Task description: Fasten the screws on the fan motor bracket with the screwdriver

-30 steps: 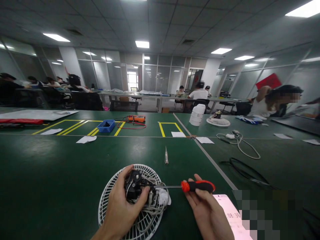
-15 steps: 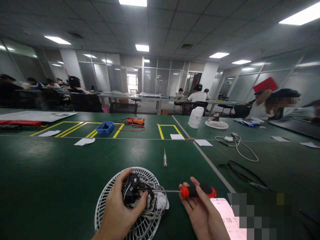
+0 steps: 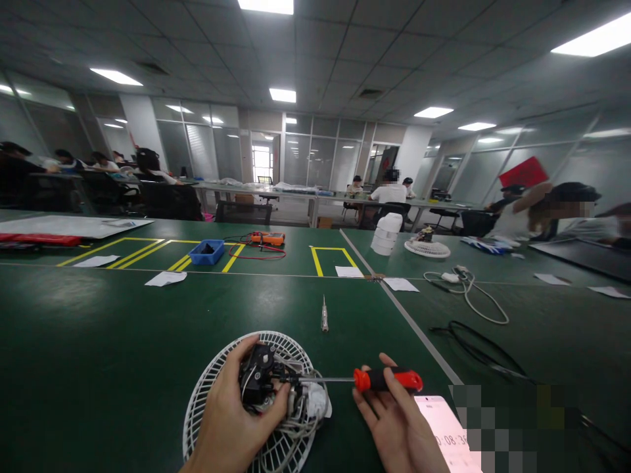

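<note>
A white round fan grille (image 3: pixel 198 401) lies on the green table, with a black fan motor assembly (image 3: pixel 257 374) and bundled grey wires (image 3: pixel 300 427) on it. My left hand (image 3: pixel 241 401) is closed around the motor, thumb on its near side and fingers over the far side. My right hand (image 3: pixel 389 407) grips a red and black screwdriver (image 3: pixel 379 379) by its handle, between thumb and fingers. The shaft points left, and its tip meets the motor assembly near my left thumb; the exact contact point is hidden.
A small clear-handled screwdriver (image 3: pixel 324 316) lies beyond the grille. Farther off are a blue bin (image 3: pixel 207 253), an orange multimeter (image 3: pixel 269 238), white stacked parts (image 3: pixel 387 234) and another fan grille (image 3: pixel 426 248). Cables (image 3: pixel 486 348) lie to the right; a lit phone (image 3: pixel 446 427) sits by my right hand.
The screwdriver handle has turned in my right hand, showing more red at its end. My left hand keeps its hold on the motor, and the grille has shifted slightly left.
</note>
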Demonstrator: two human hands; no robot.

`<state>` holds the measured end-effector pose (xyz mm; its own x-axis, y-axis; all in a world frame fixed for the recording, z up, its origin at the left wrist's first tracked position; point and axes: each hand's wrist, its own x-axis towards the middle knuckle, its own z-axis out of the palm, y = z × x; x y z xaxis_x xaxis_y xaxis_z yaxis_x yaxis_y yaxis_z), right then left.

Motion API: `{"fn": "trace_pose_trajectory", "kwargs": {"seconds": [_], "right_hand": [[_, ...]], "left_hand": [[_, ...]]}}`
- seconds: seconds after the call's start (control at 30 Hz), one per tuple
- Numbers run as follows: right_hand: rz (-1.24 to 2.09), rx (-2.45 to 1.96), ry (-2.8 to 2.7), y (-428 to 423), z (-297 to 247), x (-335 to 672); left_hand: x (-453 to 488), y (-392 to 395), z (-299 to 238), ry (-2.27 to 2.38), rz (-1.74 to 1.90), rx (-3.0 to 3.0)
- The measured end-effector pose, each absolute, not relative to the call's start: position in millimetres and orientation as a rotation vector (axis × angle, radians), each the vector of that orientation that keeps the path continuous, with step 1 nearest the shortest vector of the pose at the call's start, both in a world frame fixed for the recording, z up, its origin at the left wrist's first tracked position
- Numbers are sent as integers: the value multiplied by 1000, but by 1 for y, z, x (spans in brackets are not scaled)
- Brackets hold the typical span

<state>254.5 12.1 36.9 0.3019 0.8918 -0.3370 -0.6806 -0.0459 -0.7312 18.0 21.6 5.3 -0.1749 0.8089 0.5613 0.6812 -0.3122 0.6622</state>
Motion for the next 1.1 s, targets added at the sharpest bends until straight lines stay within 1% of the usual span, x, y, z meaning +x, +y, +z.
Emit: {"fn": "trace_pose_trajectory", "kwargs": {"seconds": [0.13,0.43,0.67,0.93,1.1], "right_hand": [[1272,-1059,-304,14,34,255],[1315,-915,-175,12,42,256],[1276,-1060,-285,12,44,257],[1346,-1024,-231,10,37,265],[1314,-1058,-241,11,39,263]], "left_hand": [[19,21,4,1777,1507,1932],[22,18,7,1770,1544,1905],[19,20,4,1800,1518,1940],[19,19,5,1801,1526,1968],[19,19,5,1799,1522,1961]]}}
